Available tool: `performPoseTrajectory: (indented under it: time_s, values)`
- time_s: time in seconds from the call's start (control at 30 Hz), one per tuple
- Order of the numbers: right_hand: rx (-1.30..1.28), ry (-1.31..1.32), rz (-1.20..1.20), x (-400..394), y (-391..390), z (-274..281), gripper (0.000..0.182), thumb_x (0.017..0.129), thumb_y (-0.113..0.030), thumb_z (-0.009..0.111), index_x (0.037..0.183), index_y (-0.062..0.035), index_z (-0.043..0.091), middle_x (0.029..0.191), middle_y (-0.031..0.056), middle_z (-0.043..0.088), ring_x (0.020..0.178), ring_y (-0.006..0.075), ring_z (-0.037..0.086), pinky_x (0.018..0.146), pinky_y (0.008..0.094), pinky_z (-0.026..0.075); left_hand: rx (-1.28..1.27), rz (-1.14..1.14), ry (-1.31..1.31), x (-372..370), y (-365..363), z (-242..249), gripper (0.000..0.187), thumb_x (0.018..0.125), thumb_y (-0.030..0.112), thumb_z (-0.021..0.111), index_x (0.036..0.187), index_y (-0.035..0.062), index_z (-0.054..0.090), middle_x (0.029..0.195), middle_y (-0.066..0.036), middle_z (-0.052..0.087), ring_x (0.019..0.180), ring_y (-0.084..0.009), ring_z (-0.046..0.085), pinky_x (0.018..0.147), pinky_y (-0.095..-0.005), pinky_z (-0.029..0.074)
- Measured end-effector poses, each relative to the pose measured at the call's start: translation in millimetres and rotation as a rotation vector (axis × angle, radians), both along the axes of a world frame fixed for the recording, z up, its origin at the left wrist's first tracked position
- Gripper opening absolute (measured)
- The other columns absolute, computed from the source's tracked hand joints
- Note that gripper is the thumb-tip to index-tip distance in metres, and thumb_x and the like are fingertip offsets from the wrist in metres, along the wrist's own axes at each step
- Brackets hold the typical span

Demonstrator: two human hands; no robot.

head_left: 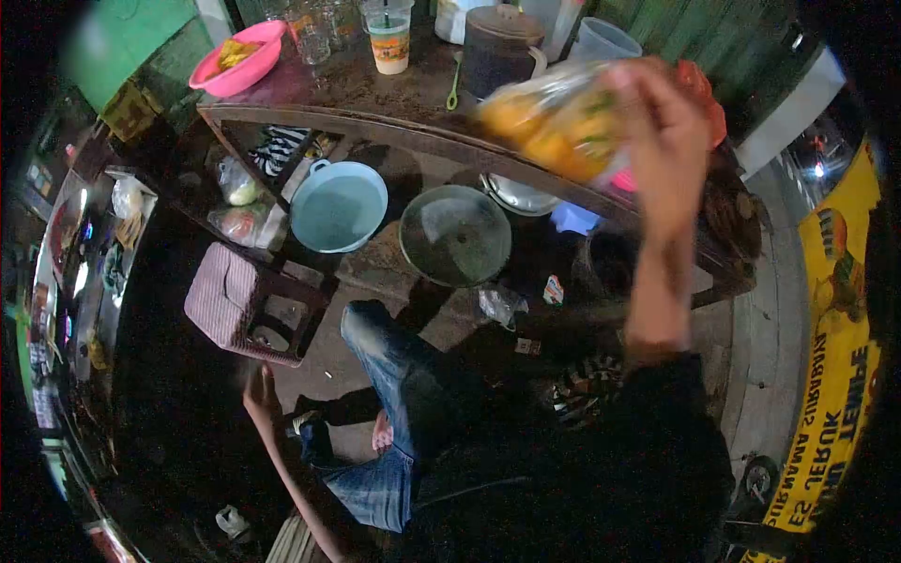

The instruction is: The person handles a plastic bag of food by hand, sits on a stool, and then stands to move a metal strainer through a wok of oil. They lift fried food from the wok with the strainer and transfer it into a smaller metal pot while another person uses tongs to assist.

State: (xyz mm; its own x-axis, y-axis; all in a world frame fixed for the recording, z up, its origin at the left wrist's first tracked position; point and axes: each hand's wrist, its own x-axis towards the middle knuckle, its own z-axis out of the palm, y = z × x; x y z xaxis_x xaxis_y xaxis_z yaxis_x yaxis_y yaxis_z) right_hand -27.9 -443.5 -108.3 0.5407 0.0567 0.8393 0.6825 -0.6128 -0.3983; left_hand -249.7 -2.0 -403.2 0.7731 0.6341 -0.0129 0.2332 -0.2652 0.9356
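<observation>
up high, right hand [668,141] gripping bag [554,122]

A dark, near-black long sleeve is worn on the right arm, ending just short of the wrist, with the right hand [668,141] left bare toward one o'clock. Faded blue denim jeans, creased at the knee, are seen at centre frame. The left hand [261,396] and its forearm, toward seven o'clock, are left uncovered; no rings or watch can be made out.

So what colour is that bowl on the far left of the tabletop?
The bowl is pink, seen clearly in the head view.
</observation>
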Motion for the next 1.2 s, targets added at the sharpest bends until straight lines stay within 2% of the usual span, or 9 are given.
performPoseTrajectory:
  time_s: [0.13, 0.23, 0.37, 0.47, 0.57, 0.77, 1.03, 1.1, 1.2]
  values:
    - [-0.150, 0.068, -0.338, 44, -88, 15, 0.022, 0.087, -0.022, 0.054, 0.097, -0.0056, 0.064, 0.089, 0.0097, 0.064, 0.078, 0.0189, 0.061, 0.073, 0.0302, 0.047, 0.595, 0.083, 0.621, -149, 31, -164, 0.033, 0.080, 0.033, 0.058, 0.099, 0.0056, 0.063, 0.107, -0.010, 0.061, 0.106, -0.0240, 0.053, 0.092, -0.0476, 0.034]
    - [-0.282, -0.015, -0.519, 74, -140, 8, 0.025, 0.087, -0.025, 0.053, 0.101, -0.0068, 0.063, 0.092, 0.0121, 0.064, 0.082, 0.0253, 0.062, 0.076, 0.0343, 0.047, 0.921, 0.075, 0.952, -234, 10, -223, 0.035, 0.075, 0.042, 0.059, 0.091, 0.0118, 0.067, 0.109, -0.006, 0.060, 0.113, -0.0238, 0.048, 0.096, -0.0586, 0.026]
    - [-0.296, 0.120, -0.720, 108, -201, -19, 0.025, 0.086, -0.023, 0.054, 0.103, -0.0075, 0.063, 0.094, 0.0148, 0.063, 0.089, 0.0298, 0.061, 0.081, 0.0372, 0.046, 0.807, 0.080, 1.063, -245, 12, -238, 0.037, 0.074, 0.042, 0.058, 0.095, 0.0131, 0.066, 0.108, -0.004, 0.061, 0.111, -0.0227, 0.049, 0.097, -0.0559, 0.027]
    - [-0.362, -0.023, -0.758, 134, -242, -51, 0.034, 0.086, -0.031, 0.054, 0.101, -0.0016, 0.061, 0.093, 0.0161, 0.063, 0.086, 0.0235, 0.061, 0.076, 0.0342, 0.045, 0.830, 0.103, 1.003, -244, 15, -241, 0.034, 0.075, 0.039, 0.058, 0.095, 0.0135, 0.066, 0.108, -0.004, 0.061, 0.108, -0.0229, 0.051, 0.098, -0.0551, 0.026]
    - [-0.285, 0.199, -0.667, 130, -235, -64, 0.034, 0.086, -0.031, 0.053, 0.098, 0.0000, 0.061, 0.090, 0.0171, 0.063, 0.084, 0.0256, 0.061, 0.076, 0.0355, 0.045, 0.795, 0.114, 1.027, -231, 10, -229, 0.033, 0.076, 0.039, 0.058, 0.095, 0.0137, 0.066, 0.107, -0.004, 0.061, 0.107, -0.0227, 0.052, 0.099, -0.0539, 0.025]
    - [-0.325, 0.245, -0.561, 112, -224, -79, 0.022, 0.082, -0.021, 0.056, 0.095, -0.0042, 0.062, 0.093, 0.0181, 0.062, 0.087, 0.0337, 0.060, 0.077, 0.0395, 0.046, 0.725, 0.091, 1.067, -221, -1, -197, 0.033, 0.075, 0.039, 0.060, 0.097, 0.0149, 0.066, 0.105, -0.005, 0.061, 0.108, -0.0227, 0.051, 0.099, -0.0521, 0.025]
    - [-0.647, 0.300, -0.552, 121, -290, -94, 0.028, 0.085, -0.025, 0.053, 0.102, -0.0032, 0.059, 0.102, 0.0163, 0.061, 0.094, 0.0300, 0.059, 0.080, 0.0389, 0.047, 0.830, 0.217, 0.800, -258, 19, -268, 0.033, 0.076, 0.043, 0.057, 0.092, 0.0150, 0.067, 0.101, -0.005, 0.063, 0.108, -0.0239, 0.051, 0.095, -0.0509, 0.028]
    - [-0.620, 0.290, -0.543, 111, -292, -99, 0.027, 0.086, -0.024, 0.052, 0.102, -0.0030, 0.059, 0.102, 0.0162, 0.061, 0.095, 0.0298, 0.058, 0.081, 0.0386, 0.047, 0.755, 0.070, 1.049, -236, 8, -229, 0.034, 0.077, 0.042, 0.056, 0.091, 0.0133, 0.067, 0.100, -0.006, 0.064, 0.109, -0.0243, 0.050, 0.095, -0.0507, 0.028]
    - [-0.566, 0.310, -0.577, 103, -289, -102, 0.027, 0.086, -0.024, 0.052, 0.103, -0.0028, 0.059, 0.103, 0.0160, 0.061, 0.095, 0.0295, 0.058, 0.082, 0.0383, 0.046, 0.736, 0.188, 0.941, -214, -9, -189, 0.032, 0.078, 0.038, 0.054, 0.088, 0.0109, 0.068, 0.098, -0.008, 0.064, 0.110, -0.0254, 0.050, 0.097, -0.0505, 0.026]
